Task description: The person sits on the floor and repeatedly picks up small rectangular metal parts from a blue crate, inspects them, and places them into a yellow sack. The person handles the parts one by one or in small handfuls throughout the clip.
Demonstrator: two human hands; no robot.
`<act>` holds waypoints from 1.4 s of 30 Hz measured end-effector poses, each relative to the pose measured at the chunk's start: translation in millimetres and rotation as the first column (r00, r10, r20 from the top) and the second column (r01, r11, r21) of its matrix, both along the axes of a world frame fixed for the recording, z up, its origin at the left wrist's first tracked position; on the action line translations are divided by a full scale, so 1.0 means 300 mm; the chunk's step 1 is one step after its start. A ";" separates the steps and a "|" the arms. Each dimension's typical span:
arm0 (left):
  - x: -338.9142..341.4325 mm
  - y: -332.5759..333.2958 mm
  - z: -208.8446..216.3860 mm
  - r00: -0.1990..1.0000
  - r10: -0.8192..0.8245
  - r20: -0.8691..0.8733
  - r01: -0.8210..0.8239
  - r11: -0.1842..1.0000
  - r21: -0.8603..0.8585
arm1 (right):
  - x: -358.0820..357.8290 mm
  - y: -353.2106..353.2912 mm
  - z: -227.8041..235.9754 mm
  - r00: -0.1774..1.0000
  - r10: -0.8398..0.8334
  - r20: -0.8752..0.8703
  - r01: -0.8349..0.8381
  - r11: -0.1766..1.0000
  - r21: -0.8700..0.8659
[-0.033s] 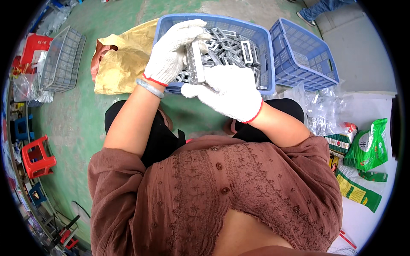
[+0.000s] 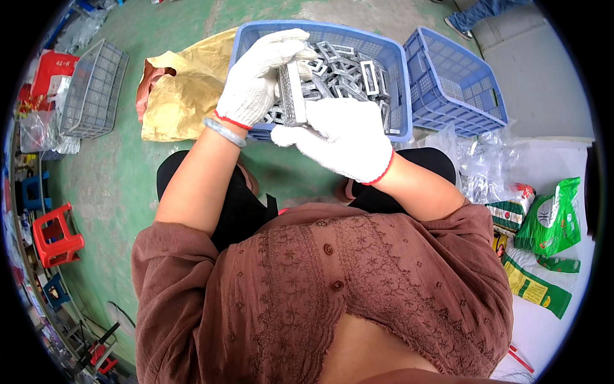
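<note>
Both my hands wear white knitted gloves with red cuffs. Between them, over the near left part of a blue plastic crate (image 2: 401,83), is a grey rectangular metal piece (image 2: 292,96), its long side tilted slightly off upright. My left hand (image 2: 252,83) grips it from the left, with the fingers bent over its top end. At its lower right end my right hand (image 2: 348,136) is closed on it, thumb pointing left; the other fingertips are hidden. Inside the crate lies a jumbled heap of grey rectangular metal frames (image 2: 348,86).
A second blue crate (image 2: 460,105) stands right of the first. Yellow-brown sacking (image 2: 188,89) lies to the left, near a grey basket (image 2: 96,89). Farther left is a red stool (image 2: 57,235). Clear plastic bags (image 2: 486,163) and a green packet (image 2: 550,221) lie at right.
</note>
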State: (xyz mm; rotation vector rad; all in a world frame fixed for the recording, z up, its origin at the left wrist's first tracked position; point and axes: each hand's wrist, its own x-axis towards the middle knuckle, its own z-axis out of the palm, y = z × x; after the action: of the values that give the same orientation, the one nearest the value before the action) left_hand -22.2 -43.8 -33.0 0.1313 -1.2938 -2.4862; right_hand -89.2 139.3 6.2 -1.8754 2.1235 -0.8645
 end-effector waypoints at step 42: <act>0.003 0.054 0.015 0.969 0.247 -0.027 -0.246 0.968 0.042 | -0.146 0.018 0.022 0.893 -0.142 0.426 0.199 0.976 -0.092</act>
State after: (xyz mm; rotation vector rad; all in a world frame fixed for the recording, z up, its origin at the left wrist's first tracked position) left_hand -21.3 -27.7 -28.4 0.2447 -1.1416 -2.2919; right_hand -133.1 144.6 12.7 -1.3998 2.0154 -1.3411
